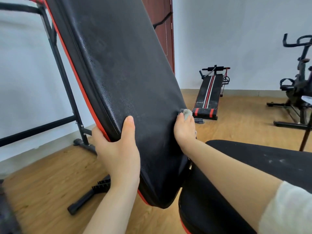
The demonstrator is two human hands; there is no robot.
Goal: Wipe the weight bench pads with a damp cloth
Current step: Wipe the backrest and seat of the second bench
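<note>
**Back pad** (121,65): 1, black with red piping, tilted steeply. Its long axis runs from the lower middle of the view up and to the left. Dull smears show on the face.

**Left hand** (118,149): grips the pad's left edge low down. The thumb lies flat on the face and the fingers curl round behind.

**Right hand** (184,127): at the pad's right edge, level with the left hand. The fingers are mostly hidden past the edge and appear closed on the cloth.

**Cloth** (186,113): 1, grey, bunched. It pokes up above the right hand and touches the right edge. It is the nearer of the 2 hands to the unwiped length, which lies up the long axis from the fingers. A likely stroke runs up that edge or across the face toward the left hand.

**Seat pad** (270,159): 1, black, just beside the back pad's lower end, with pale specks on its surface.

**Frame** (67,92): black steel, behind the pad on the left.

**Room**: wood floor (50,183), pale walls, brown door (162,22), 1 sit-up bench (209,93) and 1 bike (300,85), both well apart from the pad.
</note>
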